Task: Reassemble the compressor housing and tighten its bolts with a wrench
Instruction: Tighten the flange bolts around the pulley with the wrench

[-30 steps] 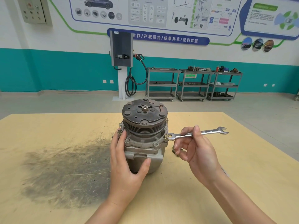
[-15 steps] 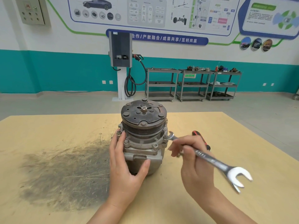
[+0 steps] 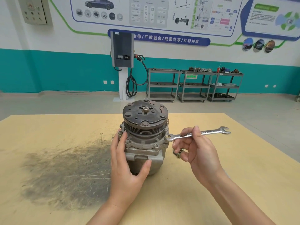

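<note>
The grey compressor (image 3: 144, 143) stands upright on the wooden table (image 3: 227, 168), its rusty pulley plate (image 3: 145, 114) facing up. My left hand (image 3: 125, 169) grips the housing from the left, thumb across its front. My right hand (image 3: 197, 150) pinches the shank of a silver combination wrench (image 3: 197, 133). The wrench's ring end sits over a bolt (image 3: 167, 136) on the housing's right flange, and its open jaw points right. More bolt heads (image 3: 127, 141) show along the flange.
A dark grimy smear (image 3: 68, 172) covers the table left of the compressor. A small metal part (image 3: 179, 151) lies on the table behind my right hand's fingers. Beyond the table stand a charging post (image 3: 122, 62) and grey shelf carts (image 3: 193, 85).
The wrench swung from pointing right to pointing down toward me half a second ago, and now points right again on the same bolt. My left hand has stayed on the housing.
</note>
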Motion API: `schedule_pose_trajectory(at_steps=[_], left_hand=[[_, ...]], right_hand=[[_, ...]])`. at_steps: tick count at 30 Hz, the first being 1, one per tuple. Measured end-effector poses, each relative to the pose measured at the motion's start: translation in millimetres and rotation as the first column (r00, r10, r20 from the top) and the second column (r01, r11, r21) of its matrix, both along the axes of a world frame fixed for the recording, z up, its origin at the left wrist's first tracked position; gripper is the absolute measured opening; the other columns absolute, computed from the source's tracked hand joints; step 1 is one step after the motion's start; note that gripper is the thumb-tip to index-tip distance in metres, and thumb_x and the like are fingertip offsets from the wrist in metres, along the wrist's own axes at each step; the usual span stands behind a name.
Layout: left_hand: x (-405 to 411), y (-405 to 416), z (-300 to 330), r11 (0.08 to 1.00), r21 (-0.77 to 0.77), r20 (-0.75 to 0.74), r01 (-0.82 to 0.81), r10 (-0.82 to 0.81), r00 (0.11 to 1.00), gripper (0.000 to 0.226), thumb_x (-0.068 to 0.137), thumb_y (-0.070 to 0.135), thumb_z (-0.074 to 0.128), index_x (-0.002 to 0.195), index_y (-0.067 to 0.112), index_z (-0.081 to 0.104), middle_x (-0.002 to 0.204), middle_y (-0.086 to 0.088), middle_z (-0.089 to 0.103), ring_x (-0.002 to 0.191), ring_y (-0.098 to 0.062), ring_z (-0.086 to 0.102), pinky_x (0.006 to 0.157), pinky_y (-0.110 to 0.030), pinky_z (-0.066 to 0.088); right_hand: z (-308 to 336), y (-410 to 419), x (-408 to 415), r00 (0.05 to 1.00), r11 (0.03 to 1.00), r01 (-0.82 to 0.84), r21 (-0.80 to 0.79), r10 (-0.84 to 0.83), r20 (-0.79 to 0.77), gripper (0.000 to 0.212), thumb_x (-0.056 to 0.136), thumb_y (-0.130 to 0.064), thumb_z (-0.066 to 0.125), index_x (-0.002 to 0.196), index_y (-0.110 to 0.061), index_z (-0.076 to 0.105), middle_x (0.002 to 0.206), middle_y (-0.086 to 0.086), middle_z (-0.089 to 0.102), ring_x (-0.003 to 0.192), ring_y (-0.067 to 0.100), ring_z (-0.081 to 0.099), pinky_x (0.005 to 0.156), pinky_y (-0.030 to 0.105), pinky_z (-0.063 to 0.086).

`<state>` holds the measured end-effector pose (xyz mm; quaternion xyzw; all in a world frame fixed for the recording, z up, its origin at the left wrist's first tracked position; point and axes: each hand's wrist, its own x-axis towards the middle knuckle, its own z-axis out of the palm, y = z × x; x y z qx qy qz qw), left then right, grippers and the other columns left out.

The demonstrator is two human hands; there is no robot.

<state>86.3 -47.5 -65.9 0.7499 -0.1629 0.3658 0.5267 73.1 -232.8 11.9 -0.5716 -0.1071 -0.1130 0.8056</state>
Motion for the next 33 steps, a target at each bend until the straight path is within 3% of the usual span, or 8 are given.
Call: schedule_pose_trajectory(at_steps=[5,7,9,11,15,18,25,33], left_hand=[[0.4,-0.1,-0.5,1.000,0.005,-0.003,-0.011,0.011,1.000,0.085,0.077,0.059,0.061,0.145,0.065,0.012,0.153,0.043,0.005,0.147,0.013,0.006,0.110,-0.023,0.016],[0.5,-0.5,-0.4,1.000,0.007,-0.003,-0.009,0.009,1.000,0.085,0.077,0.059,0.061,0.146,0.064,0.012,0.154,0.041,0.006,0.147,0.011,0.006,0.110,-0.022,0.017],[0.2,-0.5,0.2,1.000,0.008,-0.003,-0.005,0.005,1.000,0.085,0.077,0.060,0.061,0.146,0.063,0.012,0.154,0.040,0.007,0.147,0.011,0.008,0.111,-0.021,0.018],[0.3,-0.2,0.0,1.000,0.009,0.001,-0.010,0.010,1.000,0.084,0.077,0.060,0.061,0.145,0.064,0.012,0.153,0.041,0.006,0.147,0.011,0.008,0.111,-0.021,0.017],[-0.3,-0.6,0.2,1.000,0.009,-0.005,-0.008,0.008,1.000,0.085,0.076,0.059,0.061,0.144,0.066,0.011,0.152,0.043,0.006,0.147,0.011,0.007,0.111,-0.024,0.017],[-0.8,-1.6,1.1,1.000,0.015,-0.007,-0.007,0.007,1.000,0.085,0.076,0.059,0.060,0.144,0.067,0.011,0.151,0.045,0.005,0.146,0.014,0.007,0.111,-0.023,0.016],[-0.8,-1.0,0.6,1.000,0.013,-0.008,-0.003,0.003,1.000,0.085,0.076,0.059,0.061,0.144,0.067,0.011,0.152,0.044,0.005,0.147,0.012,0.008,0.113,-0.027,0.017],[-1.1,-1.7,2.3,1.000,0.006,0.002,-0.002,0.002,1.000,0.085,0.075,0.058,0.061,0.142,0.070,0.010,0.149,0.048,0.004,0.145,0.015,0.007,0.111,-0.021,0.016]], right_hand=[[-7.3,11.9,-7.9,0.925,0.938,0.268,-0.219,-0.188,0.329,0.032,0.104,-0.033,0.041,0.084,-0.013,0.056,0.067,0.010,0.066,0.056,0.020,0.060,0.046,0.020,0.039],[-12.0,17.1,-11.3,0.793,0.817,0.475,-0.328,-0.236,0.562,0.023,0.101,-0.028,0.045,0.083,-0.021,0.058,0.071,-0.001,0.066,0.060,0.013,0.062,0.054,0.019,0.045],[-15.9,22.0,-13.8,0.623,0.607,0.684,-0.405,-0.197,0.757,0.027,0.102,-0.035,0.047,0.087,-0.021,0.065,0.075,-0.009,0.066,0.063,0.010,0.064,0.055,0.026,0.051],[-20.1,24.9,-14.5,0.536,0.503,0.769,-0.393,-0.175,0.826,0.036,0.102,-0.038,0.048,0.087,-0.013,0.069,0.075,-0.005,0.067,0.063,0.010,0.064,0.051,0.030,0.052],[-12.9,25.3,-18.4,0.676,0.757,0.590,-0.281,-0.272,0.685,0.029,0.103,-0.045,0.038,0.091,-0.028,0.057,0.077,-0.010,0.062,0.067,0.004,0.062,0.058,0.019,0.047],[-4.3,20.4,-17.7,0.793,0.872,0.462,-0.161,-0.325,0.516,0.030,0.100,-0.049,0.036,0.080,-0.036,0.055,0.065,0.003,0.063,0.056,0.024,0.057,0.050,0.022,0.037],[-3.3,3.4,-3.5,0.975,0.986,0.156,-0.060,-0.144,0.172,0.041,0.098,-0.050,0.039,0.071,-0.026,0.058,0.059,0.012,0.061,0.054,0.019,0.053,0.042,0.021,0.033],[-4.4,0.1,-1.0,0.992,0.998,0.042,-0.043,-0.036,0.124,0.038,0.091,-0.053,0.049,0.080,-0.017,0.056,0.065,0.015,0.061,0.057,0.021,0.054,0.042,0.021,0.033]])
